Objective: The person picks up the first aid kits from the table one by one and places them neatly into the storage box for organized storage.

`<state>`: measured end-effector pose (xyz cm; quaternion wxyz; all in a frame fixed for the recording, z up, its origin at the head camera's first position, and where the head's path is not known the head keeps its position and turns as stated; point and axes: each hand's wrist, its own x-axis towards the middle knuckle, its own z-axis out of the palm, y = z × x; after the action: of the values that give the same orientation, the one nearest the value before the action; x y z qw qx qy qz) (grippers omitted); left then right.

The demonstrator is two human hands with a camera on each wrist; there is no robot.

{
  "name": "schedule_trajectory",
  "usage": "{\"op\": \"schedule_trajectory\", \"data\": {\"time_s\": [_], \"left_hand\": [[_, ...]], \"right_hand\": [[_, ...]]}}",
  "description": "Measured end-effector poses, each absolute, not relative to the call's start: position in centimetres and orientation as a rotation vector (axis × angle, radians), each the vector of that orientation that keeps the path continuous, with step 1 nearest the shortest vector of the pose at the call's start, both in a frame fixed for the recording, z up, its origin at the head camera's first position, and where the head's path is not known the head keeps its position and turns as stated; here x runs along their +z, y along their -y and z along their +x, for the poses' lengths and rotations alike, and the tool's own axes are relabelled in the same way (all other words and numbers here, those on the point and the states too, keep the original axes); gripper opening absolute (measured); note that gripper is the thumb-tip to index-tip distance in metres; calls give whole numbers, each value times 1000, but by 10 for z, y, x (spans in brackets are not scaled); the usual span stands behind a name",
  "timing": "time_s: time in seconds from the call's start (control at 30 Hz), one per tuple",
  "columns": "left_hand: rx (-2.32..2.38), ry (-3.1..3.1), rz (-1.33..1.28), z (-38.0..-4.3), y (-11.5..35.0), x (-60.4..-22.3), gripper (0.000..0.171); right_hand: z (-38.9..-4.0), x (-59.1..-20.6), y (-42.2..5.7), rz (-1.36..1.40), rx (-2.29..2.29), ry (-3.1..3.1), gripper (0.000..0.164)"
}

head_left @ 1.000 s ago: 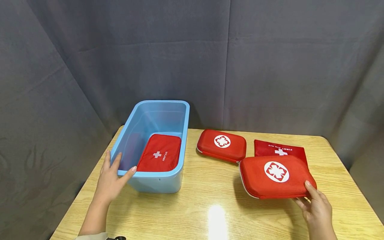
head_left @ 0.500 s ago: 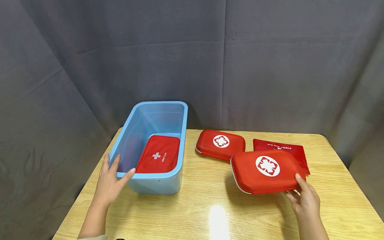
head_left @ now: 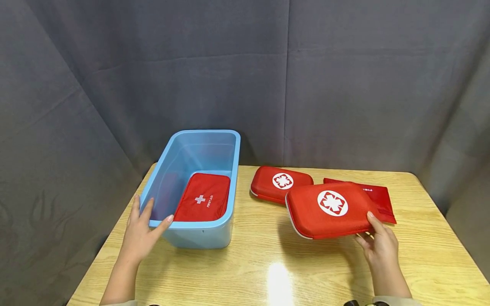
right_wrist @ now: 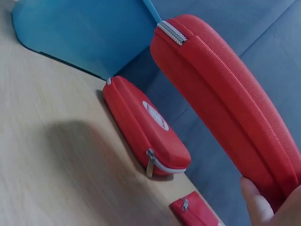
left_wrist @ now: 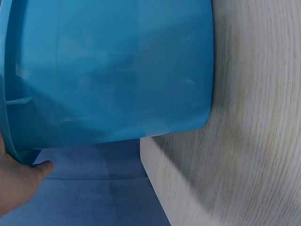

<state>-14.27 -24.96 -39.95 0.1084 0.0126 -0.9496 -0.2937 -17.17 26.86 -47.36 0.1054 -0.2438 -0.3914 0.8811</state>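
My right hand grips the right end of a large red hard-shell first aid case, thumb on top and fingers underneath. The case hangs above the table, white round emblem upward; in the right wrist view its zipped edge shows. Spread over the near left corner of a blue plastic bin is my left hand, with its thumb along the front rim. A flat red first aid pouch lies inside the bin. Behind the held case are a smaller red first aid case and a red pouch, partly hidden.
The wooden table carries everything, the bin standing at its left side. A grey curtain hangs behind the table and along both sides. In the left wrist view, the table's edge lies close to the bin.
My right hand has carried the large red case leftward and slightly away from me, so it covers more of the red pouch behind. My left hand stays on the bin's corner.
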Motion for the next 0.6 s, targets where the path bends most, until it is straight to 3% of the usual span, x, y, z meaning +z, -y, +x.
{"op": "schedule_trajectory", "data": {"time_s": [0.3,0.6], "left_hand": [[-854,2779,41,-143,250,-401,76],[-864,2771,37,-144,251,-404,76]], "right_hand": [[-171,-418,-231,-640,2709,1081,6],[-178,-406,-213,-662,2691,1098,9]]}}
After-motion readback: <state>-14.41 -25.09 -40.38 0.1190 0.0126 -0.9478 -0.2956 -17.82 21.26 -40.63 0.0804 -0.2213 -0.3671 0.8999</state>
